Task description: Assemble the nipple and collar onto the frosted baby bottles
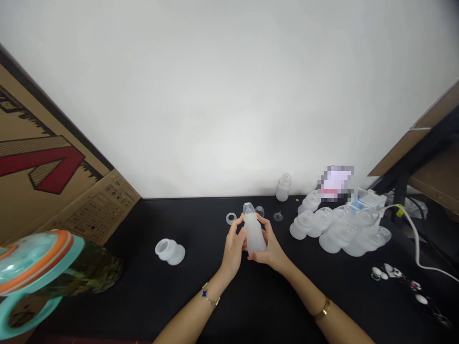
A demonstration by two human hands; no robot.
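A translucent white baby bottle (255, 235) with a clear domed cap is held between my two hands, tilted over the black table. My left hand (234, 243) grips it from the left, thumb on its side, and my right hand (269, 247) wraps its right side and base. Just beyond the bottle lie a white collar ring (231, 219), a small clear cap (260, 211) partly behind the bottle, and a flat clear nipple piece (278, 216). An open bottle body (170, 252) without a top lies on its side to the left.
Several capped bottles (337, 231) stand in a cluster at the right, and another bottle (283, 187) is by the wall. A large jug (53, 267) and cardboard box (57, 153) fill the left. A white cable (416, 243) and beaded string (405, 279) lie at the right.
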